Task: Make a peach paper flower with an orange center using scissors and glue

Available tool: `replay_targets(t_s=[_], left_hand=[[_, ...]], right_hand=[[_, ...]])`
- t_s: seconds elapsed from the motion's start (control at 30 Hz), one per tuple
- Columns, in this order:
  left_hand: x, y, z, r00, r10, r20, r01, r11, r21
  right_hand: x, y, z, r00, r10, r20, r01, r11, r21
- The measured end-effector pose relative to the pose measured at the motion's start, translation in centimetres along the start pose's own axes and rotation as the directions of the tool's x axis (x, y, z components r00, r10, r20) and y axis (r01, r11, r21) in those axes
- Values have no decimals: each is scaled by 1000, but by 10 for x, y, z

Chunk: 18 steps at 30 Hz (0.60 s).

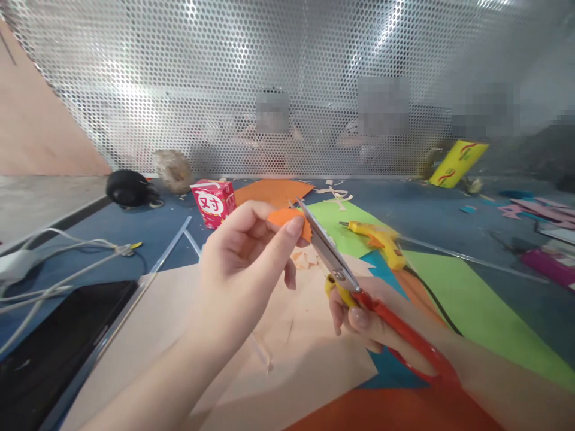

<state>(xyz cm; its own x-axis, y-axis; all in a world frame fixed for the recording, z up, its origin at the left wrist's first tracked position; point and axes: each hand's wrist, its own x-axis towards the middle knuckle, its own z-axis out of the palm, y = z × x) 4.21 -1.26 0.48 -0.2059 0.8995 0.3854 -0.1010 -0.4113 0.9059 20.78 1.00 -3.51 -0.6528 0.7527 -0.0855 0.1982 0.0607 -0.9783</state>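
Note:
My left hand pinches a small piece of orange paper between thumb and fingers, its right edge cut ragged. In my right hand is a pair of scissors with red and yellow handles, fingers wrapped round the grips. The blades point up and away, and lie right beside the paper's ragged edge, slightly apart at the tips. Under both hands lies a large pale peach sheet with small paper scraps on it.
A yellow glue gun lies on green paper to the right. A pink-red box stands behind my left hand. White cables and a black tablet-like slab lie at the left. A perforated metal panel closes off the back.

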Motion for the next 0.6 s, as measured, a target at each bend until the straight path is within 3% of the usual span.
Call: replay_targets(t_s=[0.6], left_hand=[[-1, -2, 1, 999, -1, 35, 3, 999, -47]], right_hand=[[-10, -19, -3, 999, 28, 43, -26, 998, -50]])
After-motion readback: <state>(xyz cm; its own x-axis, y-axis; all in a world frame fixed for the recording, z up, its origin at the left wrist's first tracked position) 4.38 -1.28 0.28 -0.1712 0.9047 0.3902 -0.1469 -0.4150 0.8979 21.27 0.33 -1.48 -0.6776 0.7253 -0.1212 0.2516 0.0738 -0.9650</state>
